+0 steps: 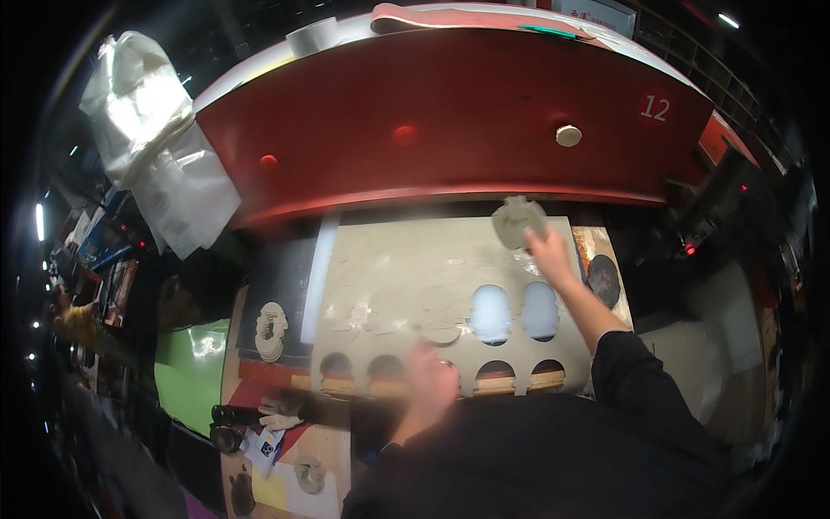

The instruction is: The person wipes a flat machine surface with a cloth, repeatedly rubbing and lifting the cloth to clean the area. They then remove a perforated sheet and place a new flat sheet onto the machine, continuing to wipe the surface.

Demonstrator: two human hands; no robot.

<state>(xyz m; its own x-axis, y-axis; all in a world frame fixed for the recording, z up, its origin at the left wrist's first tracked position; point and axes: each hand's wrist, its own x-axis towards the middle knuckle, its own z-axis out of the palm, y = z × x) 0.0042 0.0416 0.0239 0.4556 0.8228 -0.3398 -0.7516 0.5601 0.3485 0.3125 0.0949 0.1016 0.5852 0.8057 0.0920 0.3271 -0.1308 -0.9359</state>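
A flat grey notched cut-out [512, 223] is pinched in the right hand [548, 252] above a grey sheet with rounded holes [415, 253], while I cannot tell the blurred left hand [432, 379]'s grip.

The red beam [467, 117] blocks the far side; clearance exists above the left-far sheet [389, 255]; stacked pieces [264, 335] obstruct farther left.
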